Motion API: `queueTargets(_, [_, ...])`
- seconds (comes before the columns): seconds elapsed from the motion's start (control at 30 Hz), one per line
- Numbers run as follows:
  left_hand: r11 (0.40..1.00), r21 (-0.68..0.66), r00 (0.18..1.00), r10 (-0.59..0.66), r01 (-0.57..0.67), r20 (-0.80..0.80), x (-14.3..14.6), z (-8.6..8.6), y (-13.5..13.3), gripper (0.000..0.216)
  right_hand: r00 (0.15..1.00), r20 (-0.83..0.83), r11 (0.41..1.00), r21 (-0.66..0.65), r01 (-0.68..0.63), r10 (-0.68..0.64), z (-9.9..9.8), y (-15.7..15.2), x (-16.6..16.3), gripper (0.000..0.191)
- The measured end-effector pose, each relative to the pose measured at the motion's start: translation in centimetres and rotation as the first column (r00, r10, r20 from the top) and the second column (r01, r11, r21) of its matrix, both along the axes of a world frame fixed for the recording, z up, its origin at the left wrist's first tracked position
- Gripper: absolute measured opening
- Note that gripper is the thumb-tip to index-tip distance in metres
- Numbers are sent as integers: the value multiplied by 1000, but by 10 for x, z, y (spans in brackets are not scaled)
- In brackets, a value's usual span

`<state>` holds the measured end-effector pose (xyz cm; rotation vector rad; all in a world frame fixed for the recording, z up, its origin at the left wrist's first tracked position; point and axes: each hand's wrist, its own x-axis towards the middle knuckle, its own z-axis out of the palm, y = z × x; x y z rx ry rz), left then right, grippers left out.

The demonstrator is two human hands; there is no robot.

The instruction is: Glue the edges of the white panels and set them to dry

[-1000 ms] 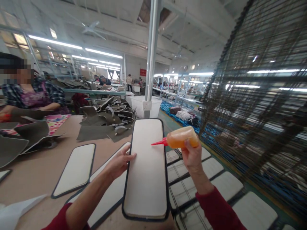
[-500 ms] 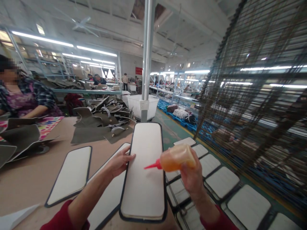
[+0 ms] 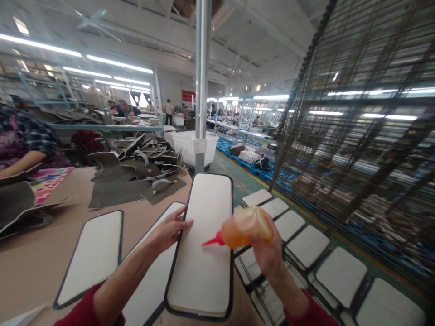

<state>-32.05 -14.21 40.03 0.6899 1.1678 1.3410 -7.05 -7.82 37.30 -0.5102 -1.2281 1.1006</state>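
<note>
My left hand [image 3: 171,228] grips the left edge of a white, round-cornered panel [image 3: 204,271] with a dark border; a finger and thumb rest on its face, and the other fingers are partly hidden behind. In my right hand [image 3: 268,249] is a squeeze bottle [image 3: 243,228] of amber liquid, tilted so its red nozzle points left and down at the panel's middle. Whether the tip touches the surface I cannot tell. Under the held panel lies a second white panel [image 3: 144,290], partly covered. Another white panel [image 3: 91,256] lies apart on the brown table at left.
Grey bag pieces with handles [image 3: 139,165] are heaped at the table's far side. A co-worker [image 3: 30,136] sits at left. Rows of white panels [image 3: 341,274] lie on a rack at right, beneath a raised wire mesh [image 3: 360,113]. A post [image 3: 200,90] stands ahead.
The view has turned slightly right. The bottle's nozzle has shifted slightly down and left over the panel. Both hands keep their hold.
</note>
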Motion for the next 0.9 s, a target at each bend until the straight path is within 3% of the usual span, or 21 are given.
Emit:
queueTargets(0.1, [993,26,993,-116,116,-2,9,1,3,78,977,-101,981,34,193,-189,31,26,-14,64])
queueTargets(0.17, [989,40,990,-144,144,4,14,3,6,82,969,-107,973,39,226,-221,35,30,-16,62])
queueTargets(0.33, [994,17,994,-111,111,4,12,1,12,86,997,8,993,-91,76,-75,-13,-19,7,62])
queueTargets(0.4, [992,13,992,-128,128,3,12,-1,12,86,999,30,989,-144,38,-34,-21,-32,19,64])
queueTargets(0.53, [980,-18,980,-200,200,7,32,3,12,82,936,-172,948,-149,283,-306,11,-15,41,62])
queueTargets(0.63, [969,-68,972,-236,236,13,55,8,14,81,874,-264,913,-158,377,-407,26,-5,65,62])
queueTargets(0.73, [968,-106,973,-230,226,-19,75,6,21,84,904,-189,918,-191,349,-383,4,-34,91,62])
queueTargets(0.8, [961,-146,966,-248,236,-73,88,0,29,83,954,-159,957,-185,223,-253,-18,-69,106,61])
queueTargets(0.9, [941,-191,944,-304,278,-124,118,-10,43,75,944,-203,949,-231,212,-260,-36,-117,135,62])
